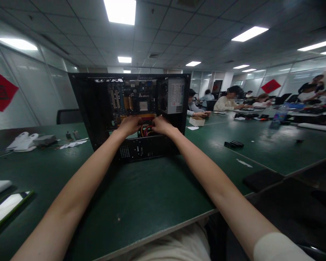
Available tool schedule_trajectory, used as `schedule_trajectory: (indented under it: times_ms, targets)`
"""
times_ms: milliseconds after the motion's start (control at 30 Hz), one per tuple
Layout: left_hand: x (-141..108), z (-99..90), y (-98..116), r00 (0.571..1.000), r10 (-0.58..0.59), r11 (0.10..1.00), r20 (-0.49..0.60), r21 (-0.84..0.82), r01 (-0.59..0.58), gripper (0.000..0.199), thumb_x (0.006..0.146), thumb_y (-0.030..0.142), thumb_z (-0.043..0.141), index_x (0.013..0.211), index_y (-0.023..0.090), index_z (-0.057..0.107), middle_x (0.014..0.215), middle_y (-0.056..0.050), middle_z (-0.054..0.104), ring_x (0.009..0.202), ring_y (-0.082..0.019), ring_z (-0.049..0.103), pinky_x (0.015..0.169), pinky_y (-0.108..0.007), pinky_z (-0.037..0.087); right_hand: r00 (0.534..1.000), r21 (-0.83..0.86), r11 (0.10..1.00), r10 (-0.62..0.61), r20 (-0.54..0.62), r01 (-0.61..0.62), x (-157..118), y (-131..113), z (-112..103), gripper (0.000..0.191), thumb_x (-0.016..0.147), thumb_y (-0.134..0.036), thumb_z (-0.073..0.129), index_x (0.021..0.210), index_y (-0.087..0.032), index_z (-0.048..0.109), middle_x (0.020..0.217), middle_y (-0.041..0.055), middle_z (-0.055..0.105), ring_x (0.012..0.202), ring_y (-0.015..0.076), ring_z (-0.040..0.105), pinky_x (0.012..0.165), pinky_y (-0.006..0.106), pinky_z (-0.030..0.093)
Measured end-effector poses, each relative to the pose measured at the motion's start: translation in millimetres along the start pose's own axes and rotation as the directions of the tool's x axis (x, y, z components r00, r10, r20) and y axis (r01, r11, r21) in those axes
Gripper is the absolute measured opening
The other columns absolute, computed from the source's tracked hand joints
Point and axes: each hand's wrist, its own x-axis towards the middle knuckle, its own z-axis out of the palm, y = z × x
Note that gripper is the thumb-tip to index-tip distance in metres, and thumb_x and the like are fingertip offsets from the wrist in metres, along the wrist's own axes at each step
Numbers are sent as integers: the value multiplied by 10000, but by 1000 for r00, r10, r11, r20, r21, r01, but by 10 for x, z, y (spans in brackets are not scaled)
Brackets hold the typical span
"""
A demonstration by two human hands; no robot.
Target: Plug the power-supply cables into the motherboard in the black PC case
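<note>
An open black computer case [152,150] stands on the green table [141,188]. Inside it are a motherboard [134,96] and, at the upper right, a grey power supply [176,97]. My left hand [130,125] is inside the lower part of the case, at the bottom edge of the motherboard, fingers curled. Close to its right, my right hand [161,124] is beside red and yellow cables [146,130], also with bent fingers. The fingertips of both hands are too dark and small to show what they hold.
On the left lie a white plastic bag [23,141], a grey box [45,140] and a green-edged device [9,210]. To the right are a small white box [196,121] and black parts [234,144]. Several people sit at the tables beyond.
</note>
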Motion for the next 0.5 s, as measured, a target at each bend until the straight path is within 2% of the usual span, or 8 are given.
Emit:
schedule_trajectory:
  times_ms: [67,133,300,500]
  targets:
    - [39,15,-9,998,10,999,68,40,-12,294,944,319,576,1099,241,814,1114,-96,808,1073,-311,744,882,-362,553,1000,-5,1000,-1,10,1,5,-3,-3,271,949,-288,659,1108,-139,820,1159,181,791,1054,281,758,821,279,540]
    - [76,35,-24,994,14,997,105,76,-22,293,936,317,570,1053,241,828,1078,-109,808,1039,-315,750,856,-360,553,1000,-6,1000,-3,14,3,10,-5,-5,279,954,-298,657,1116,-138,818,1168,185,789,1056,284,758,820,281,544]
    - [118,87,-37,995,8,995,103,101,-18,308,913,267,587,1097,237,832,1092,-127,804,1055,-326,750,881,-367,556,1000,-7,1000,-14,28,14,17,2,4,301,963,-315,642,1129,-136,819,1152,184,795,1028,287,762,816,287,551]
    - [111,87,-14,995,-22,997,99,72,15,331,917,272,612,1159,206,828,1170,-179,787,1156,-378,724,969,-429,562,998,-13,999,-45,38,45,15,5,6,296,951,-291,651,1126,-124,821,1149,183,798,1023,288,764,779,274,537]
